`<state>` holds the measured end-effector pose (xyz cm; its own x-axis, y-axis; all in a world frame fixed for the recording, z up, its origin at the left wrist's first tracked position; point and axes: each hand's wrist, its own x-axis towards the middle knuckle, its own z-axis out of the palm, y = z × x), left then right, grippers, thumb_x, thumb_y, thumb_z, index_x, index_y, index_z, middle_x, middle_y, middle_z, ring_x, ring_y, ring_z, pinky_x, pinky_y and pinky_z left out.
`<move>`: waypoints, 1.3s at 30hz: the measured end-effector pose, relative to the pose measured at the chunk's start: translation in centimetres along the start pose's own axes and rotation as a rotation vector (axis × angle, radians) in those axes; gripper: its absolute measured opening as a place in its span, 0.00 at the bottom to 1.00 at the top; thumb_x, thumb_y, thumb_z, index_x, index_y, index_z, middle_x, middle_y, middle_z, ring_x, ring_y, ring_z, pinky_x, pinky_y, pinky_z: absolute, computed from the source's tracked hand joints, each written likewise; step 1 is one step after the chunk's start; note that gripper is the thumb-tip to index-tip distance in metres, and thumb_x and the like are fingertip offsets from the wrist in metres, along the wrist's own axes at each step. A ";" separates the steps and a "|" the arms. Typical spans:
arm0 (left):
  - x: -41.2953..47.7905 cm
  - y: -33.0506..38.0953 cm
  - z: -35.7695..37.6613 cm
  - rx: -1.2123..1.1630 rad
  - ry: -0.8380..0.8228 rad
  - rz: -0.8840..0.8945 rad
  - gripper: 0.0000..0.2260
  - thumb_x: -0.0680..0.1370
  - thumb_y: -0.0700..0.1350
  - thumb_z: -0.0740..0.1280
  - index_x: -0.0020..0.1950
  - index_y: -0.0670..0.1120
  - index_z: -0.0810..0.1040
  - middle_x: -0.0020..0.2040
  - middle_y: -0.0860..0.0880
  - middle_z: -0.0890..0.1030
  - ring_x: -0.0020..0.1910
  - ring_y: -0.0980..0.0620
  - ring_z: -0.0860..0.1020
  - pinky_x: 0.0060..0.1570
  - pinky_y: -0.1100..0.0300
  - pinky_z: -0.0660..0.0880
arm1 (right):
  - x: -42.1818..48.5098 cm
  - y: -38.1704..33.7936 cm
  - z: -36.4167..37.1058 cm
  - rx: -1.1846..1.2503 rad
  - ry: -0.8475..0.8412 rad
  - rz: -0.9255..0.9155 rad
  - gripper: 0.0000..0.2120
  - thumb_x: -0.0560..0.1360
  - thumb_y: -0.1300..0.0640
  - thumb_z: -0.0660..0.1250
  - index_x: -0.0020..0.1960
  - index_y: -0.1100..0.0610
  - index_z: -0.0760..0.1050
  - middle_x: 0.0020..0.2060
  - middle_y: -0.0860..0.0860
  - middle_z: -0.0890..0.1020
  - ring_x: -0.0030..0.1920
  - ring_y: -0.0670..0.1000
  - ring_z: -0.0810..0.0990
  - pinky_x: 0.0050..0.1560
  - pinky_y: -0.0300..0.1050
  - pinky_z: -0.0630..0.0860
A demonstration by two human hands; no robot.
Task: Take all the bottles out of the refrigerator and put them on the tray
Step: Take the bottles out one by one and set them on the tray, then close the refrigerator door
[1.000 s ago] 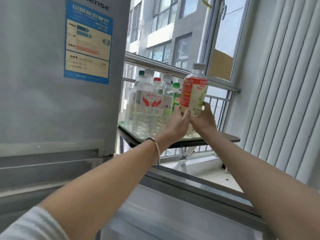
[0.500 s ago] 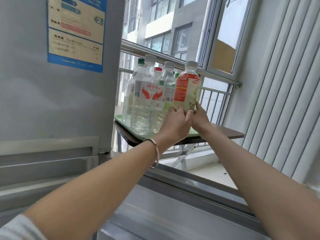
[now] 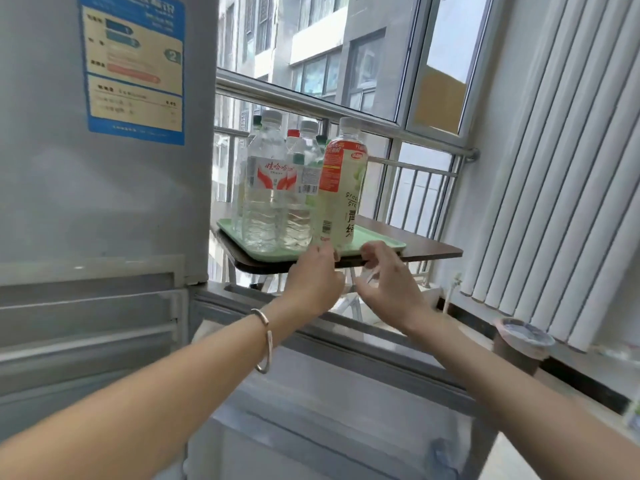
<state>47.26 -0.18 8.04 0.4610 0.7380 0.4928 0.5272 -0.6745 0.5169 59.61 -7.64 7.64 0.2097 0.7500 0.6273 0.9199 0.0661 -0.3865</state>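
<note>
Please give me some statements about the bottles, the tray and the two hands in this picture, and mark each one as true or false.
1. The juice bottle with the orange and green label stands upright on the green tray. True.
2. The right hand is closed around the juice bottle. False: its fingers are open and off the bottle.
3. The left hand wears a bracelet at the wrist. True.
4. The tray lies on the floor. False: it rests on a brown table.
5. The clear water bottles lie on their sides. False: they stand upright.
</note>
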 end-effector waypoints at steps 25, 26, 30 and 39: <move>-16.3 -0.8 -6.5 0.460 -0.409 -0.231 0.27 0.81 0.62 0.40 0.77 0.57 0.58 0.79 0.55 0.55 0.79 0.50 0.46 0.75 0.41 0.43 | -19.1 -8.1 -7.3 -0.437 -0.724 -0.387 0.44 0.74 0.36 0.60 0.80 0.51 0.41 0.79 0.57 0.46 0.79 0.54 0.46 0.77 0.50 0.49; -16.9 -1.1 -7.3 0.464 -0.408 -0.246 0.27 0.81 0.62 0.40 0.78 0.56 0.58 0.79 0.55 0.55 0.79 0.50 0.46 0.75 0.42 0.43 | -19.5 -9.0 -7.5 -0.399 -0.732 -0.412 0.44 0.74 0.35 0.59 0.80 0.52 0.41 0.79 0.55 0.46 0.79 0.53 0.46 0.77 0.50 0.47; -18.8 -2.6 -10.2 0.426 -0.426 -0.256 0.27 0.81 0.62 0.40 0.77 0.58 0.59 0.79 0.55 0.54 0.79 0.51 0.45 0.74 0.41 0.42 | -20.8 -12.3 -7.6 -0.142 -0.790 -0.400 0.40 0.76 0.31 0.51 0.80 0.50 0.42 0.80 0.50 0.47 0.79 0.47 0.44 0.77 0.46 0.42; -21.5 -7.6 -16.3 0.411 -0.470 -0.260 0.23 0.81 0.61 0.39 0.74 0.66 0.59 0.79 0.58 0.52 0.79 0.52 0.44 0.75 0.43 0.40 | -20.0 -15.2 0.7 0.250 -0.561 -0.527 0.29 0.79 0.37 0.44 0.77 0.47 0.59 0.75 0.42 0.64 0.75 0.36 0.54 0.78 0.42 0.48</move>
<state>21.74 -11.21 4.89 0.4954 0.8685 -0.0164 0.8485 -0.4797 0.2234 41.19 -23.23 0.49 -0.4891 0.7933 0.3625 0.7361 0.5984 -0.3163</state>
